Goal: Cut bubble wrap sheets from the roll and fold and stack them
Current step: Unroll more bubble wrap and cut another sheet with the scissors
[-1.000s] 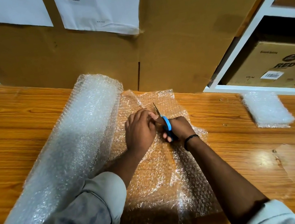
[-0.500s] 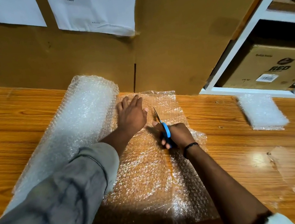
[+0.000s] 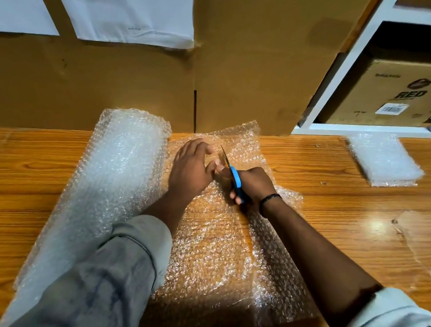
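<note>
Right hand (image 3: 253, 185) grips the blue scissors (image 3: 236, 181), blades pointing far across the sheet (image 3: 215, 249); left hand (image 3: 190, 172) presses it down right of the roll (image 3: 117, 182), fingers loosely bent.

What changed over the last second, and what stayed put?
The left hand, spread flat farther up the sheet half a second ago, has drawn back beside the scissors and presses the sheet. The right hand still grips the scissors; the roll and folded stack have not moved.

Blue-handled scissors (image 3: 236, 181), wood-grain orange table (image 3: 325, 203)
</note>
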